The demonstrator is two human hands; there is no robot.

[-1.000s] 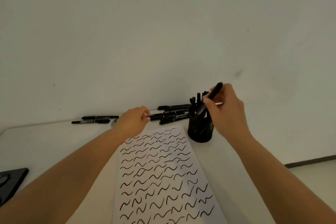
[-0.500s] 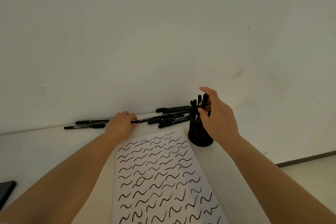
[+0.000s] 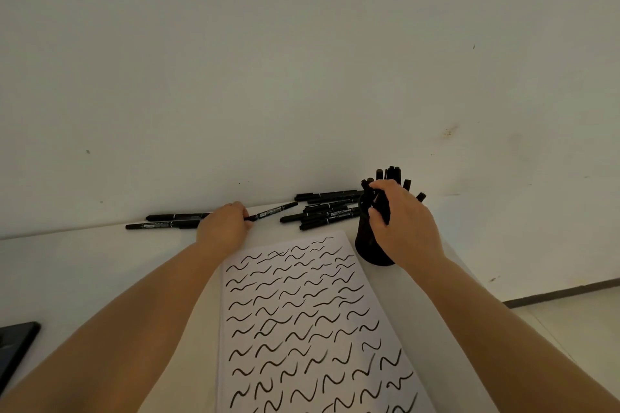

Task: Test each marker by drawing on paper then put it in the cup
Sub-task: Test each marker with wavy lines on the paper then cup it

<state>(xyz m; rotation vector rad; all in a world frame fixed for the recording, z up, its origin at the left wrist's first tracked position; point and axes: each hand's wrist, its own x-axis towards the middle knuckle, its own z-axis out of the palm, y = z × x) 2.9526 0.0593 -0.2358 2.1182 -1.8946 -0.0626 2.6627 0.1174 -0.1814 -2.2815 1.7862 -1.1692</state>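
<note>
Black markers fill the cup (image 3: 370,241), where the right hand (image 3: 404,228) has just dropped its marker and now curls round the rim. Left of the cup, the left hand (image 3: 224,226) has closed on the next marker (image 3: 272,211), so another test on the paper (image 3: 312,318) looks imminent.

A single head-worn wide-angle view looks forward and down from close above the near edge of the white flat desk (image 3: 67,265), facing the plain pale wall (image 3: 302,60) beyond its far edge.
</note>
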